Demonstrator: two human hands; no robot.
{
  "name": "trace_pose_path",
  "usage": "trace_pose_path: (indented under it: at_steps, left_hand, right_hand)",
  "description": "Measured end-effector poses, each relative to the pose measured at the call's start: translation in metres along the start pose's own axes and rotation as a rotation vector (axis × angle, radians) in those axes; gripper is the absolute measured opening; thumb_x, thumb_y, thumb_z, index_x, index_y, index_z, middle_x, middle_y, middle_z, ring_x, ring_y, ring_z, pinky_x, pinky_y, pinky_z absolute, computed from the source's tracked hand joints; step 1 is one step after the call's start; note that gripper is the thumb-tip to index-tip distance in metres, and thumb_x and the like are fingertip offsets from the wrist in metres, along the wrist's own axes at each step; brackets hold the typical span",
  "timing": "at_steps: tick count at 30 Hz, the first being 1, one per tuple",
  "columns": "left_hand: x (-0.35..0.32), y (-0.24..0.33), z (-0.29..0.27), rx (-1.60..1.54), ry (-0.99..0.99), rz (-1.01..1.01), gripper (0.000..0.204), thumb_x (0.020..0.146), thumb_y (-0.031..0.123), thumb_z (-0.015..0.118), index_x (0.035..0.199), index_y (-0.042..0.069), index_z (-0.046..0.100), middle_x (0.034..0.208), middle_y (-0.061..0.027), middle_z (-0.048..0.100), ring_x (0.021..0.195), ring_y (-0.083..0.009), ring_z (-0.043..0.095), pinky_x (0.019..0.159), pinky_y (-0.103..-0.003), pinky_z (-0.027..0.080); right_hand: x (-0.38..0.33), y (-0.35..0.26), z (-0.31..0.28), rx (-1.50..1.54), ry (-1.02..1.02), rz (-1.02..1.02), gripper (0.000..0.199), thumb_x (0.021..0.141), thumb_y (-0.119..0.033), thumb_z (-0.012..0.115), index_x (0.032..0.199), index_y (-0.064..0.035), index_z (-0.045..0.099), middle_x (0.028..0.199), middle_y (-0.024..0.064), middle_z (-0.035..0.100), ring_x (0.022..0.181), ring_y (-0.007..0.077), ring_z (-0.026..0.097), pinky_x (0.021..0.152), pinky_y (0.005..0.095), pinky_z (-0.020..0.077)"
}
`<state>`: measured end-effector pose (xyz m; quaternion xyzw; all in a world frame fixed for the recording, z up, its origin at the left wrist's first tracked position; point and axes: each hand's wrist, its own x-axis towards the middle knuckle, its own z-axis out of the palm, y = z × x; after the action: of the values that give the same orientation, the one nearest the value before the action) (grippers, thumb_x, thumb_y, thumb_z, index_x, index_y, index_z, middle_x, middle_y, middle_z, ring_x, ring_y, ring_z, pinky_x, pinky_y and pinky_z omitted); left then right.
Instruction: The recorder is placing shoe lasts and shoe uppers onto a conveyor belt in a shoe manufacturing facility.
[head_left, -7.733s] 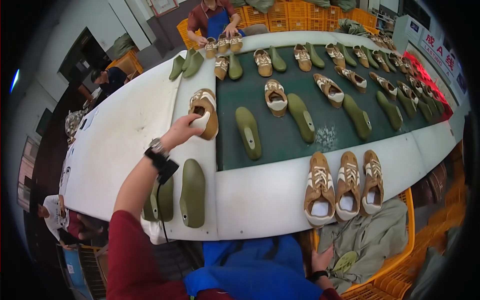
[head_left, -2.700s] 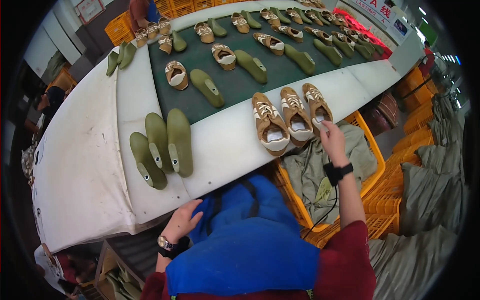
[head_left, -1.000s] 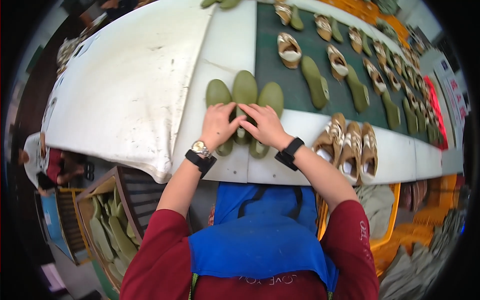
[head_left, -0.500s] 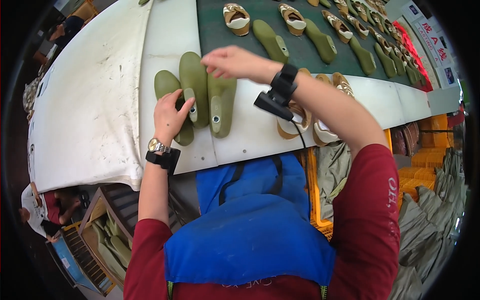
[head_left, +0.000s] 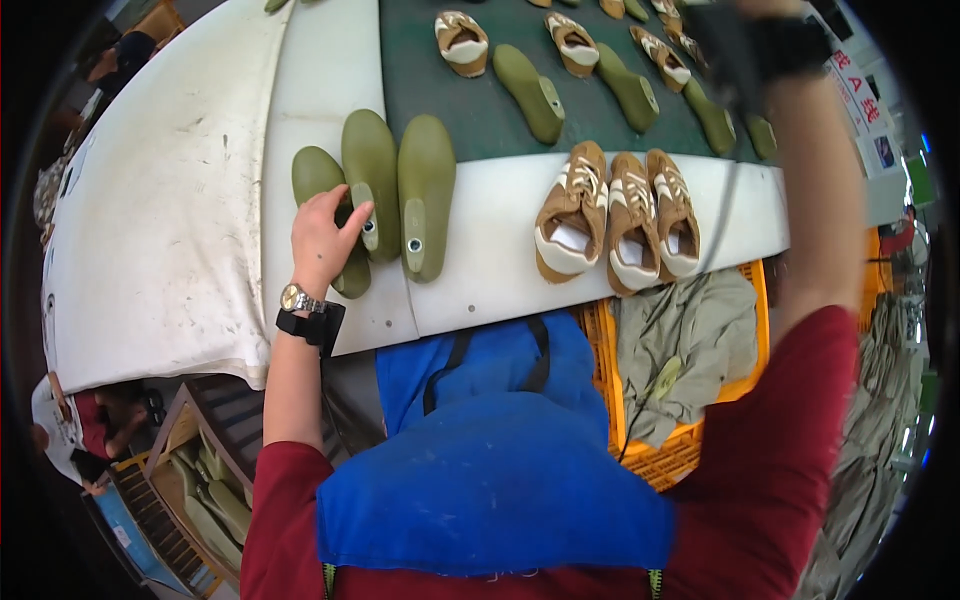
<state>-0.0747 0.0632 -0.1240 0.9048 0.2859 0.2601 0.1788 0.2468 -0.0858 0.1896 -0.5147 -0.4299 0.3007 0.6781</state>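
Observation:
My left hand lies over the leftmost green shoe last on the white tabletop, its fingers bent around the last's middle. Its thumb reaches toward the heel end of the middle green last. Close beside these lies a third green last, toe pointing away from me and untouched. My right hand is raised at the far right, cut by the upper edge and blurred, so its fingers do not show. Three brown sneakers with white stripes stand side by side on the white strip, right of the lasts.
On the dark green belt beyond stand rows of sneakers and green lasts. An orange crate holding grey-green cloth sits below the table's right front edge. More lasts fill a box at lower left.
My right hand has swung from beside the rightmost last up to the far right, uncovering that last and the three sneakers. The left hand stays at the leftmost last.

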Motion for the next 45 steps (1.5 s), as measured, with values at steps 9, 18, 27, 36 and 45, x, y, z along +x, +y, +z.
trace_pose_path:
  at_steps: [9,18,27,36,45]
  left_hand:
    - [-0.003,0.003,-0.004,-0.02,0.083,0.039,0.043,0.078,0.036,0.071,0.1,-0.001,0.066,0.091,-0.0165,0.066,0.089,-0.0325,0.06,0.083,-0.041,0.045]
    - [-0.008,-0.001,-0.008,-0.007,0.076,-0.002,0.044,0.078,0.037,0.071,0.1,0.0,0.066,0.094,-0.0172,0.067,0.093,-0.0322,0.06,0.086,-0.041,0.045]
    - [-0.007,-0.006,-0.003,0.017,0.099,0.027,0.045,0.078,0.038,0.071,0.101,0.0,0.065,0.095,-0.0173,0.067,0.095,-0.0325,0.06,0.088,-0.043,0.044]
    - [-0.008,-0.001,-0.005,0.007,0.079,0.009,0.045,0.078,0.038,0.071,0.101,0.0,0.066,0.094,-0.0169,0.067,0.093,-0.0318,0.06,0.086,-0.041,0.044]
    - [-0.005,-0.006,-0.007,-0.004,0.126,0.039,0.044,0.078,0.038,0.071,0.099,0.0,0.066,0.089,-0.0186,0.067,0.09,-0.034,0.061,0.085,-0.041,0.044]
  right_hand:
    - [-0.046,0.15,0.09,1.093,-0.213,0.374,0.03,0.098,-0.032,0.049,0.111,-0.0051,0.056,0.099,0.0091,0.06,0.08,0.0175,0.059,0.081,0.0365,0.0509]
    - [-0.074,0.112,0.127,1.152,-0.703,-0.029,0.053,0.1,-0.053,0.028,0.13,-0.0169,0.053,0.1,0.0073,0.059,0.071,0.0161,0.052,0.076,0.0369,0.0452]
    - [-0.084,0.079,0.127,0.69,-1.048,-0.337,0.046,0.098,-0.054,0.036,0.131,-0.0241,0.048,0.099,0.0053,0.058,0.074,0.0147,0.056,0.078,0.033,0.0449]
    - [-0.101,0.055,0.126,0.667,-1.154,-0.423,0.031,0.099,-0.046,0.042,0.115,-0.0232,0.054,0.095,0.0091,0.066,0.08,0.0185,0.063,0.079,0.0333,0.0491]
    - [-0.084,0.146,0.149,-0.091,-0.429,-0.086,0.039,0.096,-0.032,0.053,0.115,0.0012,0.059,0.1,0.0136,0.065,0.091,0.0242,0.063,0.082,0.0311,0.0489]
